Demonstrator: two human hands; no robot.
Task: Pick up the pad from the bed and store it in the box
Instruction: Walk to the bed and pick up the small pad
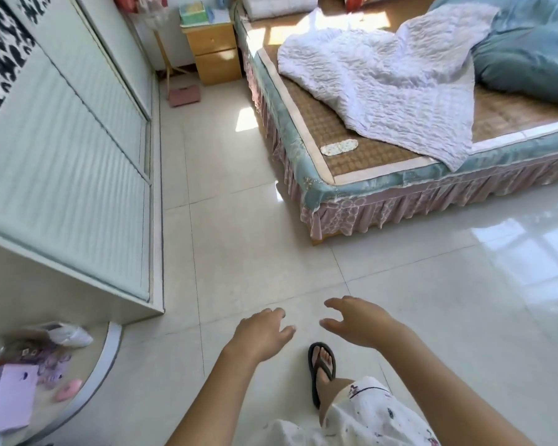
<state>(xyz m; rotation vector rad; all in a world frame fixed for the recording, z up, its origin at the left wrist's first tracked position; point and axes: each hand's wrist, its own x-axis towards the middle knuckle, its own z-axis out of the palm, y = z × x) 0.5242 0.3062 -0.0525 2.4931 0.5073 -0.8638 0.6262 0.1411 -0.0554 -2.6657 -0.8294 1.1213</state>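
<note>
A small oval pad (339,147) with a flowery pattern lies on the woven mat near the bed's (306,156) front left corner. A pale purple box (8,399) sits on the glass table at the lower left. My left hand (261,336) and my right hand (356,320) hang over the floor tiles, far short of the bed, both with fingers apart and nothing in them.
A white quilt (384,78) and a blue duvet (529,53) cover the bed's right part. A pale green wardrobe (62,156) lines the left wall. A wooden nightstand (215,54) stands behind it. My foot in a black sandal (321,368) is on the tiles.
</note>
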